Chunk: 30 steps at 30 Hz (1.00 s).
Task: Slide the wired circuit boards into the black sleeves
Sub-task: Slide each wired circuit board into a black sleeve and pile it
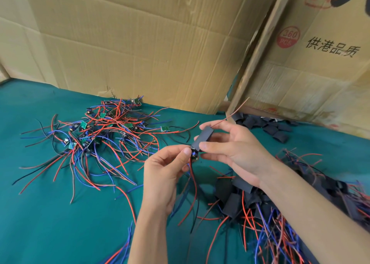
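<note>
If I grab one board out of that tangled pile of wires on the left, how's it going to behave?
Probably light, but the pile of wired boards looks interlaced, so neighbours would likely drag along. The thin wires curve loosely over the green cloth, so they should flop rather than hold shape.

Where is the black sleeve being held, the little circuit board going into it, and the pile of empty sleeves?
black sleeve (204, 136): head view, middle of its flat side.
circuit board (193, 154): head view, end sticking out.
pile of empty sleeves (275, 130): head view, one sleeve in it.

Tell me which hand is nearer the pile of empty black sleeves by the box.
Right. The right hand sits just left of the empty sleeves; the left hand is further left and nearer the camera.
</note>
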Tool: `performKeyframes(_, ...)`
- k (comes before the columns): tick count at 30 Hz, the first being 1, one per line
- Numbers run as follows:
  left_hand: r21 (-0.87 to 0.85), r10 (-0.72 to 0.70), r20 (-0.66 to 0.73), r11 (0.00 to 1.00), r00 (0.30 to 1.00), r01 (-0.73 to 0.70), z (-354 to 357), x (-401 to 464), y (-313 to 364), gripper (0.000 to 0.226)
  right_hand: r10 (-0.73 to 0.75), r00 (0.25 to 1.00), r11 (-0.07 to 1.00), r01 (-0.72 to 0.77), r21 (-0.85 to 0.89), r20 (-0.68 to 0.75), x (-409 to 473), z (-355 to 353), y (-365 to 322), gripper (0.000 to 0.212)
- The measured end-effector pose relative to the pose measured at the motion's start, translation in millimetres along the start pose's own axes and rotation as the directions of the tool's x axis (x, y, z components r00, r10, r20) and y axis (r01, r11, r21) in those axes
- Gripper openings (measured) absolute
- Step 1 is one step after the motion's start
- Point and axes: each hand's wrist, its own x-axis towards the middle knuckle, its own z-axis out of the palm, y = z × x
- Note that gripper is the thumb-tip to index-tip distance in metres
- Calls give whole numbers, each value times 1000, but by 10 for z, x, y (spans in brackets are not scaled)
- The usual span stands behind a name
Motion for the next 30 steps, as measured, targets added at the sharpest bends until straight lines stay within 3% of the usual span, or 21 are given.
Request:
performKeyframes(7,-13,-25,19,1000,1000,25,43,-17,-7,15,-24,999,1000,24,2,43,-46,-45,17,40)
performKeyframes(12,89,-14,-75,996,997,20,75,-20,0,24,24,998,984,-35,175,64,-52,14,47,50)
performKeyframes(15,12,-6,-52,1000,999,7,54,-26,22,18,49,998,977,-55,205,35,-38,31,70,48)
performKeyframes(18,-76,-51,17,996,999,52,39,-40,78,16,36,999,986,-32,166,-23,-31,-12,44,38)
performKeyframes(21,20,-60,20,998,998,59,55,-40,67,11,38,999,998,-39,55,19,-60,-17,31,38)
performKeyframes(25,129,-65,-15,989,998,66,61,-32,25,27,60,994,998,-63,24,88,-100,23,33,36)
performKeyframes(30,205,-46,81,978,996,28,96,-51,39,20,51,997,998,-53,-28,-53,-128,11,-68,20)
